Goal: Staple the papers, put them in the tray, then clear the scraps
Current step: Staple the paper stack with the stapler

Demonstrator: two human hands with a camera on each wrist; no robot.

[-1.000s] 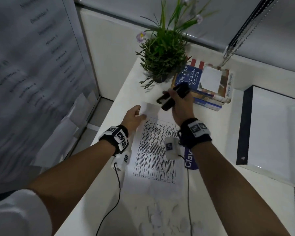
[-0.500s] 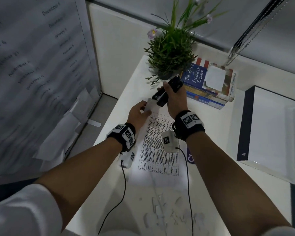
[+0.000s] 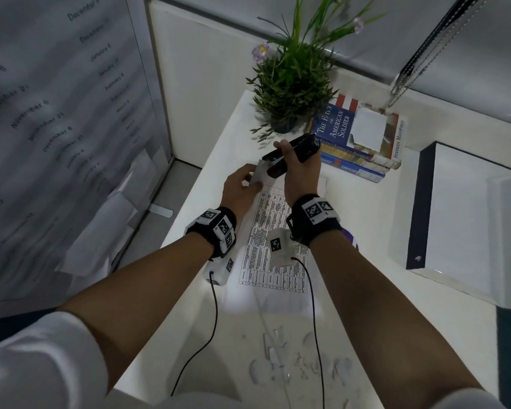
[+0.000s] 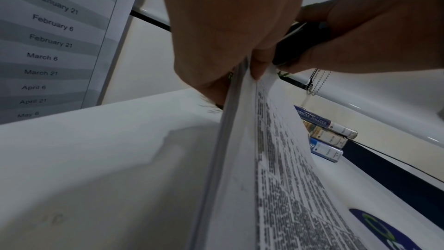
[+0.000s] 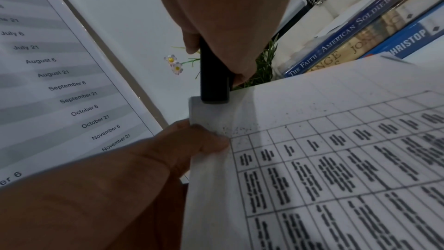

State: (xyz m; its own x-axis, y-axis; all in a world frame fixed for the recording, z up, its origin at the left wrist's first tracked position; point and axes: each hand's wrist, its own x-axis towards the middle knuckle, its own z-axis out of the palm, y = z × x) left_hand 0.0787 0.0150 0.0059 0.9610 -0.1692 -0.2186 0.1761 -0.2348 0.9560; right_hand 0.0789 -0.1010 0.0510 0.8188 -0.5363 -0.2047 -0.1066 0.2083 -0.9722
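Black stapler (image 3: 292, 152) clamped in the right hand (image 3: 301, 175), fingers wrapped round its body, so this is clearly the stapling step, the very first bit of the job. The left hand (image 3: 239, 187) pinches the far left corner of the papers (image 3: 275, 246) and lifts it off the worktop (image 3: 366, 290), thumb on top and fingers underneath as far as the left wrist view shows. The rest of the sheets lie flat on the worktop, between the two forearms.

From the right wrist view the stapler's nose sits right on that raised corner, just above the left thumb (image 5: 204, 140). Whether the corner is actually inside the stapler's mouth or only touching its tip is hard to say; the head view suggests it's in or nearly in.

Next move, best guess: push the corner fully in, keep the sheets squared up with that pinch, then squeeze. The thumb is pretty close to the business end, so it'd be smart to mind it.

After that the stack goes into the white tray (image 3: 469, 216), which sits well off to the right of both hands. The scraps (image 3: 292, 367) are scattered on the near part of the worktop, untouched.
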